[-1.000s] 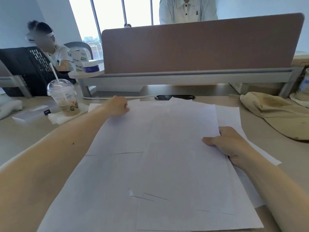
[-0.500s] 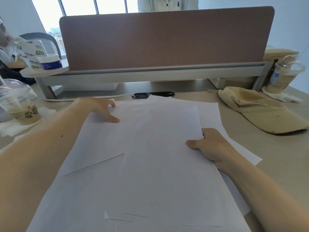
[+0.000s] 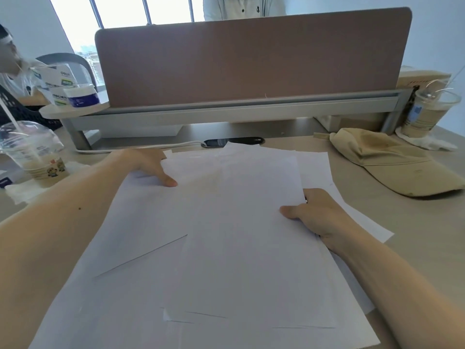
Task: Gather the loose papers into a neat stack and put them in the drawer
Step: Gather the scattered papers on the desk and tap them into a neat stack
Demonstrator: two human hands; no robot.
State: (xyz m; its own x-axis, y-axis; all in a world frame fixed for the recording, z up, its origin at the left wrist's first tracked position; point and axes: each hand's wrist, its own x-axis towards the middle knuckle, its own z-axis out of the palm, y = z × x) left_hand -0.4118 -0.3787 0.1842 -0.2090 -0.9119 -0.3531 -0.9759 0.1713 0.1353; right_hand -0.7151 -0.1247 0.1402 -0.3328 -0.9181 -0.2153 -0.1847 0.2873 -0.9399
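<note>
Your loose white paper sheets [image 3: 226,248] lie overlapped and fanned out, corners out of line, on the pale beige desk [image 3: 415,235] right in front of you. Your left hand [image 3: 146,163] is at the far left edge of the spread: the thumb lies flat on top and the fingers disappear under the sheet edge, so it pinches the paper. Your right hand [image 3: 319,215] is at the right edge of the top sheet, thumb on top pointing left, fingers tucked under, gripping it. More sheets stick out to the right under that wrist.

A crumpled tan fabric cap [image 3: 392,162] lies on the desk right of the papers, apart from them. A clear plastic cup of milky drink with a straw [image 3: 35,152] stands on a napkin at far left. A brown felt divider panel [image 3: 251,54] runs across the back of the desk.
</note>
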